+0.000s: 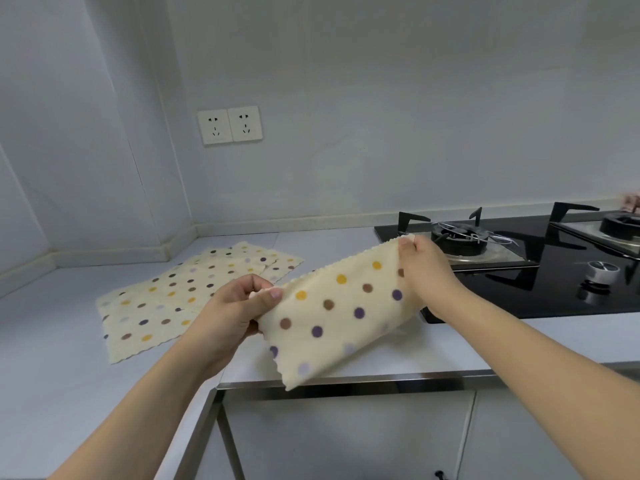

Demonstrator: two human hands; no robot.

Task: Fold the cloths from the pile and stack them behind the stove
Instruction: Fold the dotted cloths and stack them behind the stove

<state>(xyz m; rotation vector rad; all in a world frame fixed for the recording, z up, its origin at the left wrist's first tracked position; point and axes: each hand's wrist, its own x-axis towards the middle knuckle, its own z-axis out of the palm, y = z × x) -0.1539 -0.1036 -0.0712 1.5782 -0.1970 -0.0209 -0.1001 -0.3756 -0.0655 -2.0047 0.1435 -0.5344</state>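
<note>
Pale countertop [52,341] — black stove [540,271] right, sockets [229,125] above.

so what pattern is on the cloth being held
Cream cloth with yellow, brown and purple polka dots; head view.

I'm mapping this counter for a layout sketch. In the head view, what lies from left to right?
Cloth pile → left hand → held cloth → right hand → stove knob
</note>
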